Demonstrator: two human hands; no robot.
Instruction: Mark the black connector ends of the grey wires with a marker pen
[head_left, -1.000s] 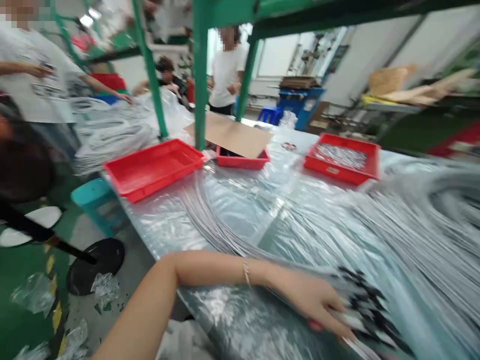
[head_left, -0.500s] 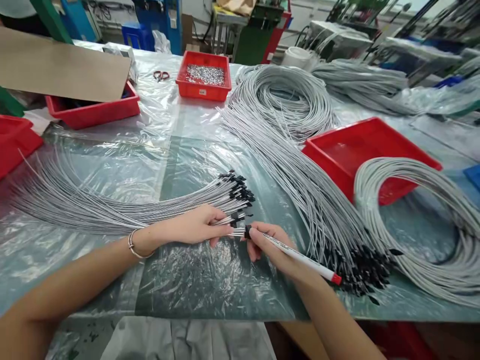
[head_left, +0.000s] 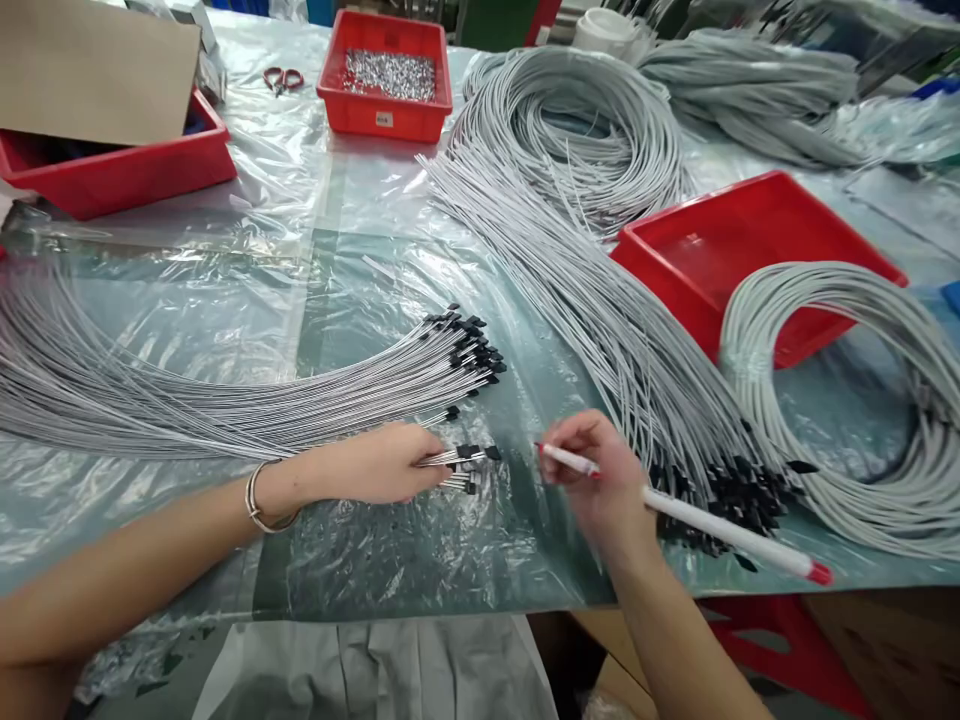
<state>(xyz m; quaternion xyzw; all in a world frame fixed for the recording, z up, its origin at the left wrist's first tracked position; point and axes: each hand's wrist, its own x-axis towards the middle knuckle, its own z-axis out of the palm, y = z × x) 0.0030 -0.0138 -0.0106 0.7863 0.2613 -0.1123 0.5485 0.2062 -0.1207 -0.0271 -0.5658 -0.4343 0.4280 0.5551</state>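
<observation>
My left hand (head_left: 390, 462) is closed around a few thin grey wires (head_left: 448, 457), whose black connector ends (head_left: 480, 453) stick out past the fingers. Beside and behind it lies a fanned bundle of similar wires (head_left: 225, 405) with black tips (head_left: 472, 345). A white marker (head_left: 735, 530) with red at its ends is gripped in my right hand (head_left: 604, 480); its rear slants down to the right over the wrist, and the palm hides its middle. The right fingers are apart from the wires in my left hand.
Right of my hands lies a thick wire bundle (head_left: 600, 310) with black ends. Wire coils (head_left: 757, 310) rest near a red tray (head_left: 787, 225). At the back stand a red bin (head_left: 386, 120) of small metal parts and scissors (head_left: 283, 80). Cardboard (head_left: 97, 70) covers another red bin (head_left: 135, 180).
My right hand has drawn away to the right from the wire ends, and the marker has swung outward with it. The left hand still grips the wires. The view has tipped downward.
</observation>
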